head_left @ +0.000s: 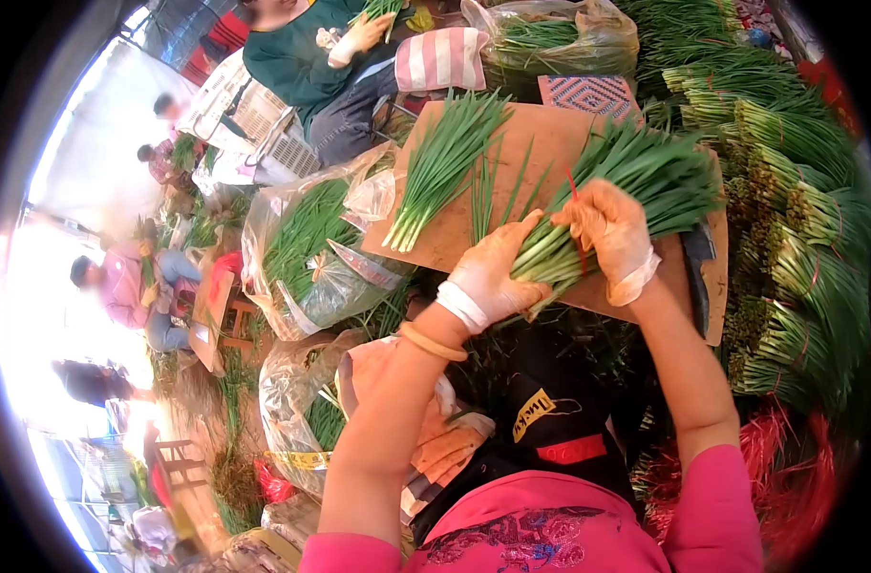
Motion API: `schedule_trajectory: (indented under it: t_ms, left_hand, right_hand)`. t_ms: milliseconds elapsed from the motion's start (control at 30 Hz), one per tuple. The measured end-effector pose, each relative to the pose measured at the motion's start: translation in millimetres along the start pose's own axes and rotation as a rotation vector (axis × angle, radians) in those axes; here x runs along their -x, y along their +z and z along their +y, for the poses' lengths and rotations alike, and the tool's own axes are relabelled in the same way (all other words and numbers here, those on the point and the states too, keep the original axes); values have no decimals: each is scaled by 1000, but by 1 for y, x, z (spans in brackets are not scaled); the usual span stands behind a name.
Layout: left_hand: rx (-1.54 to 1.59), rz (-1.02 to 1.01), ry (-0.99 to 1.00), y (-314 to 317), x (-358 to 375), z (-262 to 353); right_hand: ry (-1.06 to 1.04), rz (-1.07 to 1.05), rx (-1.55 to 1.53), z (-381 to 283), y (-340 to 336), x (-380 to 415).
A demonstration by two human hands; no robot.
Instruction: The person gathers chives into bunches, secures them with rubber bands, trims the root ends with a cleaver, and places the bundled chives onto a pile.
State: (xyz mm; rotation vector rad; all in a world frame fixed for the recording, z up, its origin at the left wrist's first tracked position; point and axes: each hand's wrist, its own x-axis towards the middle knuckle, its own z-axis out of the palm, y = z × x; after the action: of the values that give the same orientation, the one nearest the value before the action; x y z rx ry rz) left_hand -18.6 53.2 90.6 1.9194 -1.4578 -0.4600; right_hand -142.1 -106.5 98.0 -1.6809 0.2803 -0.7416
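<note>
A thick bunch of green chives (646,181) with pale stem ends lies across my hands above a brown board (569,105). My left hand (493,275), in a stained white glove, is closed around the stems near their cut ends. My right hand (607,234), gloved too, pinches a thin red tie (581,250) that runs around the bunch. One end of the tie sticks up past my fingers. On the board, left of the bunch, lies a smaller loose pile of chives (445,167), with a few single leaves beside it.
Tied chive bundles (789,258) are stacked at the right, with red strips (779,468) below them. A dark, flat tool (698,277) rests at the board's right edge. Plastic bags of chives (307,229) stand at the left. A co-worker in green (302,57) sits across, holding chives.
</note>
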Motion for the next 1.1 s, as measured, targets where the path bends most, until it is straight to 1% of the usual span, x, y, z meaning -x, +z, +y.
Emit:
schedule_trajectory:
  t_ms: [33,67,100,133,167,200,233,300,333,367,433,500,533,633,733,833,867,967,1067,1100]
  left_hand:
    - [199,-51,-23,-8,-2,-1]
    - [721,-256,-237,-36,-8,34]
    - [830,-281,-289,-35,-9,5]
    - [681,-189,-259,-35,-14,-11]
    - [524,-97,-225,-35,-19,-27]
    - [237,182,-165,-23,-22,-56]
    - [-38,379,-156,-26,-15,-60]
    - [474,542,-209,-21,0,-37]
    - [628,551,-207,-10,8,-23]
    - [560,528,-185,5,17,-17]
    - [872,347,-291,44,26,-10]
    - [889,330,-350,70,22,0]
    - [908,339,-366,77,19,1]
    - [948,396,-378,94,13,3]
    - [932,449,-365,106,10,6]
    - [968,487,-348,114,8,8]
    - [994,498,-341,116,7,9]
    - [1085,449,-422,112,1,12]
    - [1155,411,-453,114,-5,17]
    - [1176,378,-462,115,-7,20]
  right_hand:
    - [-80,-17,241,-14,-2,-12]
    - [-319,-45,456,-17,-3,-27]
    - [-563,-78,665,-17,-5,-45]
    - [-816,-114,864,-16,-5,-59]
    - [-535,-139,914,-2,0,-71]
    - [-257,-157,951,24,9,-81]
    - [20,-167,976,43,16,-89]
    - [-73,-255,1005,57,8,-96]
    - [85,-218,865,57,8,-103]
    - [246,-189,720,57,10,-106]
    - [188,-156,727,60,14,-102]
    - [147,-81,744,67,14,-103]
    - [132,-86,717,70,14,-104]
    - [160,-223,777,63,7,-102]
    - [-19,-253,760,67,3,-97]
    - [189,-189,572,63,7,-96]
    - [179,-182,569,65,7,-96]
    - [167,-193,601,63,6,-95]
    - [197,-179,516,62,9,-89]
    - [192,-196,547,64,8,-89]
